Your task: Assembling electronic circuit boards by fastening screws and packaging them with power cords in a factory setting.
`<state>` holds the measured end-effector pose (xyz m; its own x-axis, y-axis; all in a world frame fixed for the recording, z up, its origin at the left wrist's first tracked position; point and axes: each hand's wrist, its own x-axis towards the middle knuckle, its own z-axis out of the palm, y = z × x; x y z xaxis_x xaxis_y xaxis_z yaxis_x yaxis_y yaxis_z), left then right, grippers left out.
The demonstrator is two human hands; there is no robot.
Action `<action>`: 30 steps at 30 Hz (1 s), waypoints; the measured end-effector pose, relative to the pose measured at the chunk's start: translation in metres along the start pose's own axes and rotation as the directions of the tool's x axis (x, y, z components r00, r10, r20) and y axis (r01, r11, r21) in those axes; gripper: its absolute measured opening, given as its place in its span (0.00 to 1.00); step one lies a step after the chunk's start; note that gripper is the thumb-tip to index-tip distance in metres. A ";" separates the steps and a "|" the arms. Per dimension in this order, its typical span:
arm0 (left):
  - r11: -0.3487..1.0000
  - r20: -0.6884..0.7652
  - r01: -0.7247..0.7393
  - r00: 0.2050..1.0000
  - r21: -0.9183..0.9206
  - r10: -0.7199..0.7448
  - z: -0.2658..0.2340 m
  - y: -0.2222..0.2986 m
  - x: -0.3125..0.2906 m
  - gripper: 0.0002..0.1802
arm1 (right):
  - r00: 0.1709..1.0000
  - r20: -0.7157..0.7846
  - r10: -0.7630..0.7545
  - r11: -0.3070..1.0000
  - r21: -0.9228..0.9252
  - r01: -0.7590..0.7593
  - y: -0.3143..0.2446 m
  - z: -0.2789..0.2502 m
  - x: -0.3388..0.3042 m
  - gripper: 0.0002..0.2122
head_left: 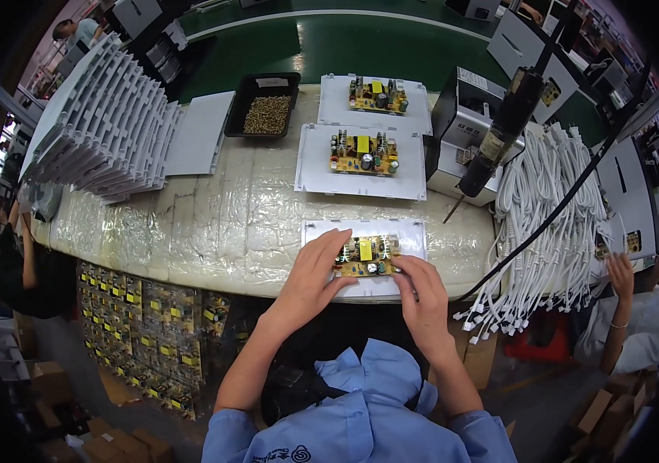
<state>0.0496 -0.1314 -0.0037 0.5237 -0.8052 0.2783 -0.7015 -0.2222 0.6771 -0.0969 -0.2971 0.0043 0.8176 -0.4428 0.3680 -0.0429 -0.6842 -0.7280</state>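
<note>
A circuit board (362, 267) with a yellow transformer and several capacitors lies over a white plastic panel (414, 231) at the table's near edge. My left hand (312, 272) grips the board's left end, thumb toward the near side and fingers along the far side. At the opposite end, my right hand (422, 293) has its fingertips and thumb closed on the board's edge. Whether the board rests fully on the panel, I cannot tell. Straight ahead lies another white panel (314, 166) bearing a circuit board (363, 153), with a similar pair behind it.
White panels (105, 123) stand stacked at the left. A black tray (292, 92) holds small brass-coloured screws. An electric screwdriver (491, 147) hangs beside a grey screw feeder (460, 116). Bundled white cables (549, 193) cover the right side. Boards (140, 324) fill a rack below left; co-workers' arms show both sides.
</note>
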 end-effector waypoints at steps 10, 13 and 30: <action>0.997 0.004 -0.049 0.999 -0.060 0.050 -0.001 -0.008 0.024 0.38 | 0.809 -0.583 0.066 0.993 -0.045 -0.113 -0.004 -0.079 0.138 0.22; 0.998 0.024 -0.032 0.999 -0.052 0.033 0.001 -0.010 0.027 0.39 | 0.940 -0.243 0.238 0.928 0.341 -0.147 0.019 -0.091 0.176 0.23; 0.998 -0.005 -0.064 0.998 -0.009 0.064 0.010 -0.008 0.037 0.42 | 0.697 -0.716 -0.037 0.823 0.374 0.428 -0.007 -0.099 0.187 0.17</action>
<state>0.0696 -0.1652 -0.0060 0.4796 -0.8153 0.3244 -0.7295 -0.1650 0.6638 -0.0003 -0.4324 0.1356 0.1606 -0.6981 0.6978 0.5289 -0.5360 -0.6580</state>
